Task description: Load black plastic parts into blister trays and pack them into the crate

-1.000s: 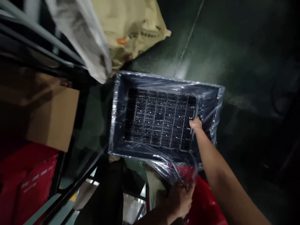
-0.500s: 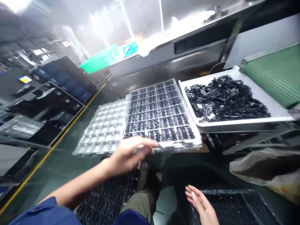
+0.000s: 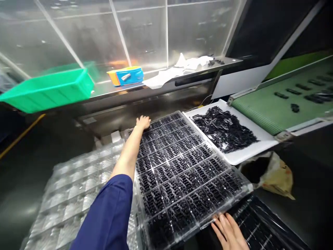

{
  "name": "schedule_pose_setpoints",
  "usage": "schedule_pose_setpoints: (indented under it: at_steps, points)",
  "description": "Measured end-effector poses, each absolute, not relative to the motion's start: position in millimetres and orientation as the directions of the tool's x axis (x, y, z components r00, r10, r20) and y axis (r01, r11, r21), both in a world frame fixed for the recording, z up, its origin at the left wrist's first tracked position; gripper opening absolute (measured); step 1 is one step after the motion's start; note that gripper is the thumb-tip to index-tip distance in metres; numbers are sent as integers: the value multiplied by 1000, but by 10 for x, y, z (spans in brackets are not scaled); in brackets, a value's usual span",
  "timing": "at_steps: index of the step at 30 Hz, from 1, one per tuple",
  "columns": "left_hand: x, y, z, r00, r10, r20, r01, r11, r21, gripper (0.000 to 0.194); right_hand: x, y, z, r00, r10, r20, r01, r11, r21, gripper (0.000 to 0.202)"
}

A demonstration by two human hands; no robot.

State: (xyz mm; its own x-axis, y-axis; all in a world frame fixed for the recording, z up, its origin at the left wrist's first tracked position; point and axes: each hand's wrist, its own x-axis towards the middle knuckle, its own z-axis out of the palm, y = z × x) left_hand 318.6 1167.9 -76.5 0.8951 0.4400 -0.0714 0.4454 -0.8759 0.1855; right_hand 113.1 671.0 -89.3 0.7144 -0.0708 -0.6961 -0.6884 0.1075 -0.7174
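A clear plastic tray (image 3: 182, 173) filled with rows of small black parts lies in front of me. My left hand (image 3: 143, 122) reaches across to its far left corner and rests on that edge, fingers curled over it. At the tray's near right edge, my right hand (image 3: 229, 232) touches the rim with its fingers spread. To the left of the filled tray lies a stack of empty clear trays (image 3: 75, 194). Below my right hand, another tray of black parts (image 3: 262, 229) wrapped in plastic film shows at the bottom right.
A white tray (image 3: 262, 146) heaped with loose black parts sits to the right, beside a green conveyor belt (image 3: 281, 107) carrying a few parts. On the steel shelf behind stand a green bin (image 3: 49, 90), a blue and yellow object (image 3: 126, 75) and white papers (image 3: 177, 69). A tan bag (image 3: 278, 178) lies low right.
My view swung from the film-lined crate on the floor up to the workbench. My left hand has stretched to the filled tray's far corner, and my right hand came up to its near edge.
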Motion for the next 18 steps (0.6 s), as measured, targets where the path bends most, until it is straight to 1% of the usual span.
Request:
schedule_pose_setpoints:
  at_steps: [3,5,6,9,14,16,18]
  points:
    - [3393,11777,-937,886,424,-185,458,-863,214,37,1121,6883,-880,763,-227,-605,-613,42,-789,101]
    - [3460,11814,-985,888,404,-221,450,-864,226,36,1138,7016,-868,792,-303,-530,-553,12,-833,96]
    - [3478,11825,-987,891,392,-230,441,-868,229,36,1150,7075,-864,799,-325,-505,-527,24,-849,93]
    - [3518,11842,-933,897,369,-243,422,-878,224,34,1182,7207,-881,815,-336,-472,-461,117,-880,83]
    - [3610,11872,-838,885,393,-249,446,-869,215,30,1217,7320,-997,801,-471,-369,-298,220,-929,80]
    - [3628,11880,-823,870,420,-259,475,-855,208,30,1218,7324,-1010,806,-470,-361,-278,238,-931,79]
    - [3632,11879,-814,852,453,-262,506,-840,196,32,1209,7304,-981,817,-441,-372,-286,251,-925,79]
